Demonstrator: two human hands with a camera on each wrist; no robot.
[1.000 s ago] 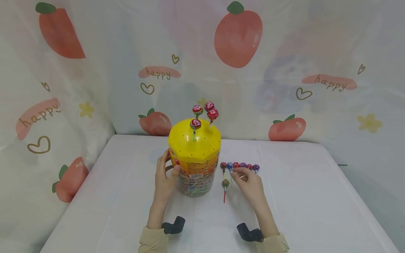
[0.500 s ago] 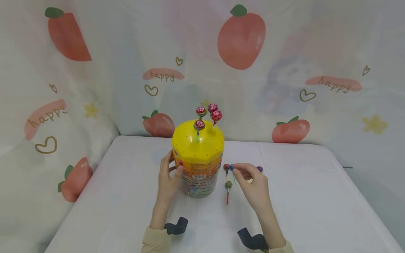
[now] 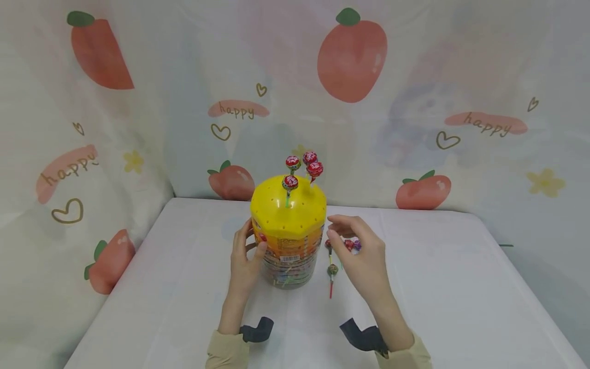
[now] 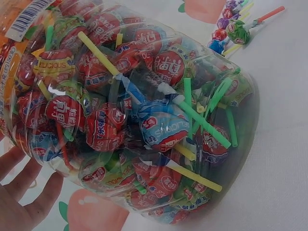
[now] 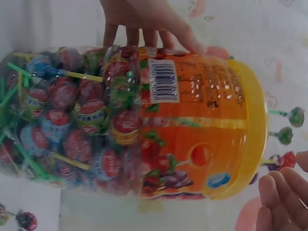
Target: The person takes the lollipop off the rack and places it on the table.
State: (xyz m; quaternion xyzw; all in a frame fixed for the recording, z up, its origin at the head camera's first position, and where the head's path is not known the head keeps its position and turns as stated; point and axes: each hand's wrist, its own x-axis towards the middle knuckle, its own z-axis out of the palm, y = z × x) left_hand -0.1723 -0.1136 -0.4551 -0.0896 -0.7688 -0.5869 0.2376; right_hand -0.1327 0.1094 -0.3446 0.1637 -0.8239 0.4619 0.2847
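A large clear jar (image 3: 289, 269) full of wrapped lollipops (image 4: 163, 120) stands on the table under a yellow lid (image 3: 272, 212). Several lollipops (image 3: 290, 182) poke up from small holes in that lid. My left hand (image 3: 244, 266) holds the jar's left side, fingers round the back and thumb in front. To the right of the jar my right hand (image 3: 361, 251) hovers with bent fingers, thumb apart from them, and nothing shows between them. Below and behind it lie loose lollipops, among them a green one (image 3: 332, 270) and a blue one (image 4: 216, 46).
A white cloth covers the table (image 3: 184, 246). Behind it hangs a curtain (image 3: 286, 66) printed with fruit and hearts. Black curved pieces, such as the left one (image 3: 258, 329), sit at both wrists.
My right hand has lifted off the row of lollipops and moved up and slightly left towards the lid. The blue lollipop it was touching stays on the table. My left hand keeps its hold.
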